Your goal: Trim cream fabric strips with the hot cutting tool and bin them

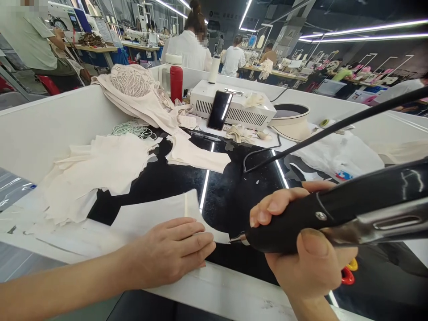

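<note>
My left hand (182,249) lies flat, fingers stretched out, on a white curved piece of fabric (143,215) at the front edge of the black glossy work surface (230,191). Wrapped in my right hand (310,263) is a black handheld tool (284,223) with a metal side lever and a narrow metal tip. That tip touches or hovers just at the fabric's right-hand point; I cannot tell which. A beige cut piece (200,156) lies farther back, and a pile of cream fabric pieces (107,160) sits to the left.
Behind stand a white vented box (234,104), a phone (220,110) leaning on it, and a red bottle (176,83). A black cable (347,122) crosses the right side. Beige garments (140,96) hang over the left partition. Red scissor handles (348,276) lie near my right wrist.
</note>
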Motion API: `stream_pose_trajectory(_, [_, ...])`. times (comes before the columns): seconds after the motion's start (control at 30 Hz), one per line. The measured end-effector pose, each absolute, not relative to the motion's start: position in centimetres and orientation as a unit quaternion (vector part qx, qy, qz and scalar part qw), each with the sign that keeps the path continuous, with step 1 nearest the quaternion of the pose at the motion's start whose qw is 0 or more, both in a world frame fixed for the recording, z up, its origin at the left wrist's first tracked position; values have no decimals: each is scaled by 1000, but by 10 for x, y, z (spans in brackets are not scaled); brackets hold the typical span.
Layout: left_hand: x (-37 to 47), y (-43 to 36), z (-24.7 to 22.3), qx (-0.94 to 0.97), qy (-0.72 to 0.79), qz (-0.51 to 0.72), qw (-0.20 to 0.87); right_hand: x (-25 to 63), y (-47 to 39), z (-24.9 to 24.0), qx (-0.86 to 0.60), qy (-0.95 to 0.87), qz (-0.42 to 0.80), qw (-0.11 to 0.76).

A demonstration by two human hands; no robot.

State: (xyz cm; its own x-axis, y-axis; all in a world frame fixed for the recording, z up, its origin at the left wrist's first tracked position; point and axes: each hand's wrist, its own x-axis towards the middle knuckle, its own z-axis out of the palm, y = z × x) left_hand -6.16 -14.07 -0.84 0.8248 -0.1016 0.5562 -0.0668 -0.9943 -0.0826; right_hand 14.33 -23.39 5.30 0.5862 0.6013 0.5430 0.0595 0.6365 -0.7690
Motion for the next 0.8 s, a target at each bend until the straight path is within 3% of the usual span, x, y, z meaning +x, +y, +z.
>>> stream_pose_trajectory(0.8, [-55, -142, -12, -975, -14, -222, 17, 142, -234, 58, -393, -390, 163, 816])
